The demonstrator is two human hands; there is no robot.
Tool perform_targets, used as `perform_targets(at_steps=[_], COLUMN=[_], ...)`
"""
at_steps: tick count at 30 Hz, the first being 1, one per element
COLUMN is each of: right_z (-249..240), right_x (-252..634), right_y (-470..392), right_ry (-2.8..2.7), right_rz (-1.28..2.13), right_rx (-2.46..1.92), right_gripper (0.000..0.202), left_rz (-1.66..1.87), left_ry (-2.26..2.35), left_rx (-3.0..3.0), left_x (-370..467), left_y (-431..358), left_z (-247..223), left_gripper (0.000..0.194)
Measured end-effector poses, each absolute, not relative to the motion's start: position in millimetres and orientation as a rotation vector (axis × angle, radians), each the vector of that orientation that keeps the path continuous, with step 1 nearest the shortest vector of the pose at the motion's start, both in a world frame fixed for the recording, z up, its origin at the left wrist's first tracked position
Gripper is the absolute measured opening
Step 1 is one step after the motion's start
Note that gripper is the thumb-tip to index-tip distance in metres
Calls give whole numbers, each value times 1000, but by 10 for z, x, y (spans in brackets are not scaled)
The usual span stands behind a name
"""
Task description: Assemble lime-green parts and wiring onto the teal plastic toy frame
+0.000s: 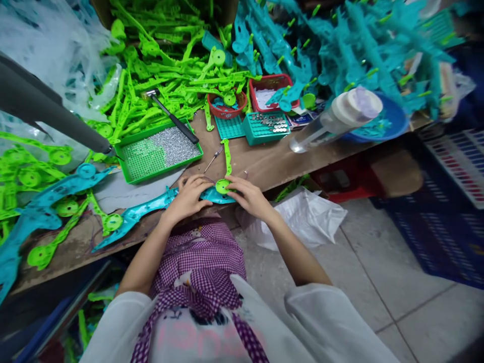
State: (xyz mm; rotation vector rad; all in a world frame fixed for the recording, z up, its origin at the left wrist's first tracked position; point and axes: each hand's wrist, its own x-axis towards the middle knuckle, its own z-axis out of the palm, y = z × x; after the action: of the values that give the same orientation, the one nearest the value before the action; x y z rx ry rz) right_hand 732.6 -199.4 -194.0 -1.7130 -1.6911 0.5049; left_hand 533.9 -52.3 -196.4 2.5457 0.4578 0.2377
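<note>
A long teal plastic part (145, 205) lies along the table's front edge, right before my body. My left hand (191, 194) rests over its middle with the fingers bent down on it; whatever is under the palm is hidden. At its right end sits a green plastic arm with a round disc (222, 186), its narrow stem pointing away from me. My right hand (247, 195) grips the disc's right side between thumb and fingers. A small screwdriver (214, 158) lies just beyond my hands.
A green tray (130, 176) holds small metal pieces, with a hammer (174, 118) across it. Beyond are a teal box (260, 135) of metal discs, red baskets (270, 80), and heaps of green and teal parts. A clear bottle (333, 118) stands right, a grey pole (56, 106) left.
</note>
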Motion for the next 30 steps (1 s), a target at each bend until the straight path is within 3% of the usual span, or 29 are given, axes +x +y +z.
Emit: perform_targets(at_steps=[13, 19, 23, 25, 27, 30], right_z=[-1773, -1723, -1836, -1953, -2074, -2190], right_x=[7431, 7080, 6559, 6395, 6333, 6364], right_y=[-1790, -1894, -1746, -1618, -1514, -1454], right_ry=[-2074, -1783, -1744, -1883, -1973, -2016], right_rz=[447, 266, 188, 178, 140, 97], right_rx=[-1910, -1842, -1698, -1679, -1714, -1769], right_gripper=[25, 28, 29, 38, 47, 46], left_rz=[238, 474, 865, 965, 893, 715], left_ry=[497, 534, 714, 989, 1296, 1491], left_rx=[2558, 2702, 2704, 2679, 2656, 2656], left_x=[5358, 5226, 4704, 4312, 3928, 3544], left_y=[-525, -716, -1007, -1127, -1200, -1224], left_z=[-2001, -1885, -1833, -1857, -1898, -1942], left_gripper=[48, 67, 42, 39, 47, 28])
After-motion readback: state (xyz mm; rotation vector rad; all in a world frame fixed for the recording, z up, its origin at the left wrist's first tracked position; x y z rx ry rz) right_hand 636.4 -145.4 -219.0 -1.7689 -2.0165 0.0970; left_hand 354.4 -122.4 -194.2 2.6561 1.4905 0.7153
